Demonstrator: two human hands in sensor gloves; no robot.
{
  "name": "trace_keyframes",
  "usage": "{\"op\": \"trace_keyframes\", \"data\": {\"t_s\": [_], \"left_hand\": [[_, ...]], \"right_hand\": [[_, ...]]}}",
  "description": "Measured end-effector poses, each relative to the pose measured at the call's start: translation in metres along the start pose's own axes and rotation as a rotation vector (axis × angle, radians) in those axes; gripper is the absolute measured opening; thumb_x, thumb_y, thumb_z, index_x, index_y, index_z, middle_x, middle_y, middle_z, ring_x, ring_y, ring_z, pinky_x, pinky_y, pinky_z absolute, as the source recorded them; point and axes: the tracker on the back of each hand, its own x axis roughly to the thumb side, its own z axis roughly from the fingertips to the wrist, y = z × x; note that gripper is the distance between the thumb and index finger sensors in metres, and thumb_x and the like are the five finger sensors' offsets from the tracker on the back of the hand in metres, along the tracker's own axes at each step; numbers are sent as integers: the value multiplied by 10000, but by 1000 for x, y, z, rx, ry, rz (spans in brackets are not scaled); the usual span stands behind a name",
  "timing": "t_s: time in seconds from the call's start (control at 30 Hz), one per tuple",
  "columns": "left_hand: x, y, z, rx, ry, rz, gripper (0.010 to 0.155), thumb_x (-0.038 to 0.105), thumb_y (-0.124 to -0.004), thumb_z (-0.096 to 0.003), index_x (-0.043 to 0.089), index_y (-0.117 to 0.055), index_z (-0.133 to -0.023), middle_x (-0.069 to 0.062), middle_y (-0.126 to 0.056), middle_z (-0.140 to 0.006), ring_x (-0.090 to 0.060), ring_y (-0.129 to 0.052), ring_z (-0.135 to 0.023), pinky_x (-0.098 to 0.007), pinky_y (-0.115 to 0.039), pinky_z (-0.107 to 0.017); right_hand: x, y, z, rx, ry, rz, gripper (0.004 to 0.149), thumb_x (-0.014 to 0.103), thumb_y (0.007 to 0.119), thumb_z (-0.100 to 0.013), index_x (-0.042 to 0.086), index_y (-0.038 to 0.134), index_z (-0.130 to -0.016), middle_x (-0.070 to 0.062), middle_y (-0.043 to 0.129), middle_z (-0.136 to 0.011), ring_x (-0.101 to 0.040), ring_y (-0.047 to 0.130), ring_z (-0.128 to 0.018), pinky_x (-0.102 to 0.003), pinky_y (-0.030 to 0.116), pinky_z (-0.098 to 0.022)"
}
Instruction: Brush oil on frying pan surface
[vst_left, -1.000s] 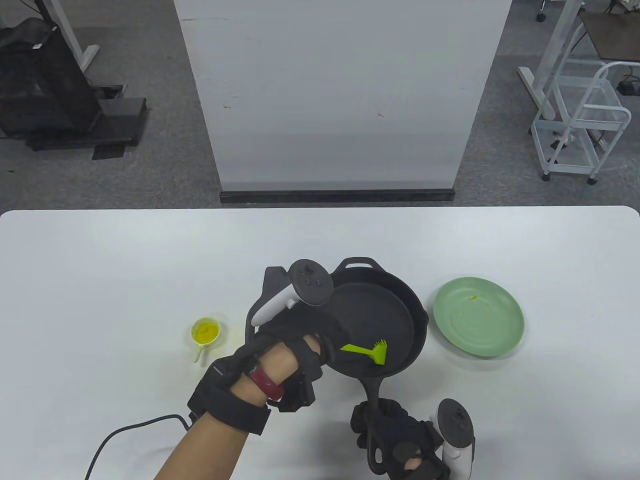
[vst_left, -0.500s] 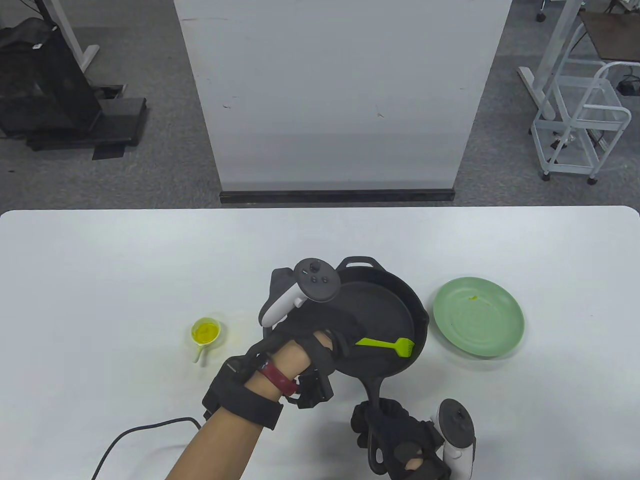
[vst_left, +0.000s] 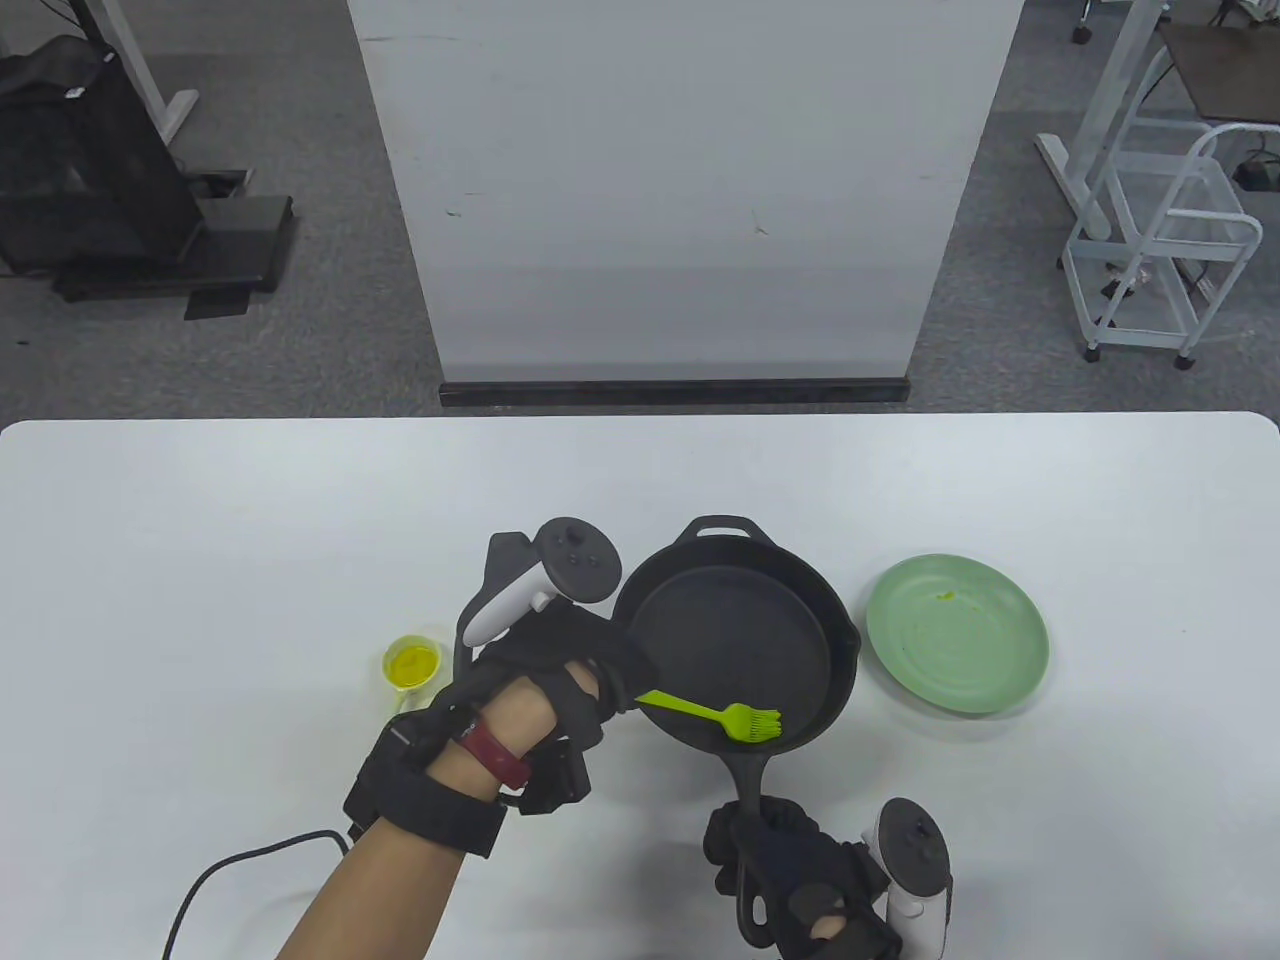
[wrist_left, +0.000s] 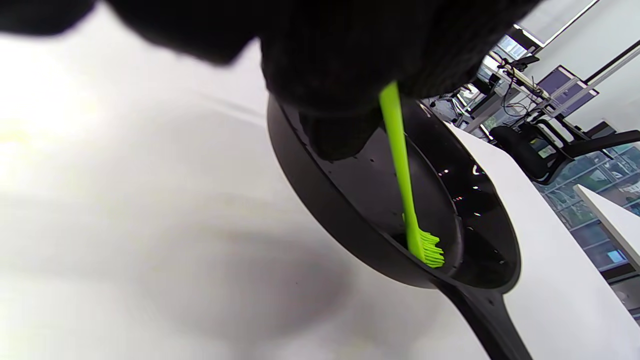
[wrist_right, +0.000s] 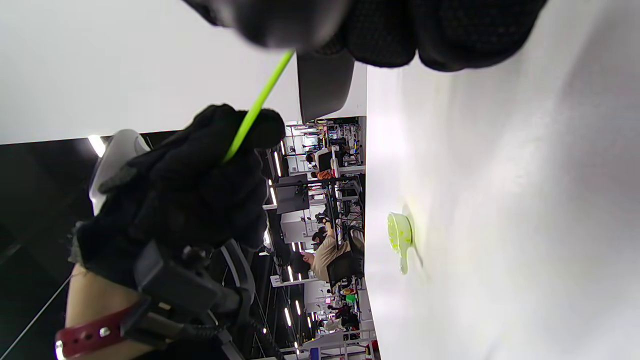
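Note:
A black cast-iron frying pan (vst_left: 735, 640) is tilted above the white table, its handle toward me. My right hand (vst_left: 800, 880) grips that handle at the near edge. My left hand (vst_left: 570, 670) pinches the handle of a lime-green silicone brush (vst_left: 712, 714). The bristles lie on the pan's inner wall at its near rim. In the left wrist view the brush (wrist_left: 407, 200) reaches down into the glossy pan (wrist_left: 400, 220). In the right wrist view the left hand (wrist_right: 200, 185) holds the brush handle (wrist_right: 255, 112).
A small yellow cup of oil (vst_left: 411, 665) stands left of the pan; it also shows in the right wrist view (wrist_right: 400, 235). A pale green plate (vst_left: 957, 633) lies right of the pan. A black cable (vst_left: 240, 880) runs along the table's near left.
My left hand drew back left and toward me. The brush head swept from the pan's right inner wall down to its near rim. My right hand kept hold of the handle.

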Motion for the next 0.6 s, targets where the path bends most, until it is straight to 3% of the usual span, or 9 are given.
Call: {"op": "trace_keyframes", "data": {"t_s": [0.37,0.6], "left_hand": [[-23,19,23,71,54,-51,459,450,-771,-471,124,-922,-757,50,-982,-291,-197,-911,-63,-422,-851,-116],[-6,45,51,197,35,-136,468,433,-780,-470,91,-906,-764,50,-981,-284,-197,-909,-54,-422,-851,-109]], "right_hand": [[0,0,0,-7,10,-2,493,391,689,-449,21,657,-773,-274,693,-787,-504,743,-666,-421,762,-414],[0,0,0,-16,5,21,493,387,693,-446,20,657,-772,-277,692,-786,-507,740,-666,-426,758,-413]]}}
